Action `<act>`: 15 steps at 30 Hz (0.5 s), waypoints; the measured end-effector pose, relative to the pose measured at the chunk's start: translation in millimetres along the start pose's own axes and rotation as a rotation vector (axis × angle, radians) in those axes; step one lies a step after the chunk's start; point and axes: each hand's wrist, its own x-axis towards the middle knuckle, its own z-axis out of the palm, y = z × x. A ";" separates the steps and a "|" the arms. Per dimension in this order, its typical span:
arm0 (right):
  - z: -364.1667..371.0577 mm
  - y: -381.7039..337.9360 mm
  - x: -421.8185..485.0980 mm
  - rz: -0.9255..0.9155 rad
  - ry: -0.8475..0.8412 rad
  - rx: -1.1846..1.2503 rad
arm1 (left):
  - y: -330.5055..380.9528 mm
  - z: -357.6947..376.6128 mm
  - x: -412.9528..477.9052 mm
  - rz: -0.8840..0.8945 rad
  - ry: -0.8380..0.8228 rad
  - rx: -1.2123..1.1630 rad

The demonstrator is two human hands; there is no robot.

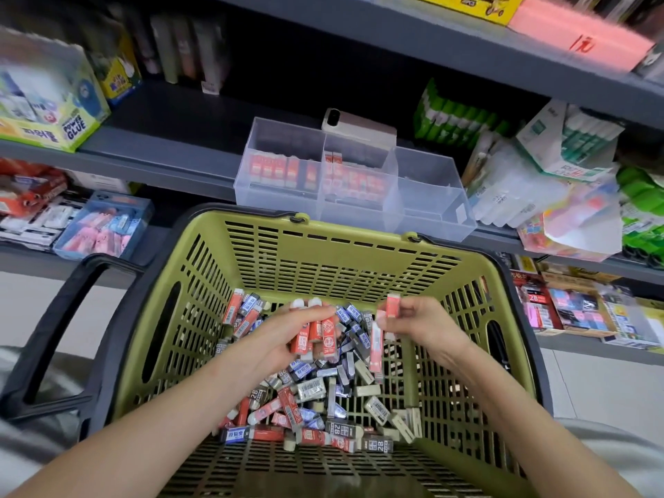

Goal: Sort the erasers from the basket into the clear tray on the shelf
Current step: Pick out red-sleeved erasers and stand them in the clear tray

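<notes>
My left hand [287,336]: centre of the frame, over the green basket [341,253]; I grip a bunch of red erasers [318,336]
My right hand [424,325]: just right of it, the two apart; I pinch one red eraser [391,306]
Loose erasers [323,407]: red, blue and grey, heaped on the basket floor, lower centre
Clear tray [427,195]: upper centre, on the shelf [161,163] behind the basket's far rim; red erasers in its left and middle compartments
</notes>
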 end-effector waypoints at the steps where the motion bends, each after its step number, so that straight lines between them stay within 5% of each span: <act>1: 1.6 -13.5 -4.0 -0.006 -0.030 0.109 | 1.6 0.5 -1.4 0.015 -0.013 -0.003; 6: 20.1 -68.0 -13.3 -0.049 -0.164 0.313 | 17.7 3.5 -9.1 0.075 -0.133 0.013; 15: 63.6 -101.0 -10.4 -0.343 -0.003 0.061 | 46.3 -0.4 -27.8 0.322 -0.214 0.084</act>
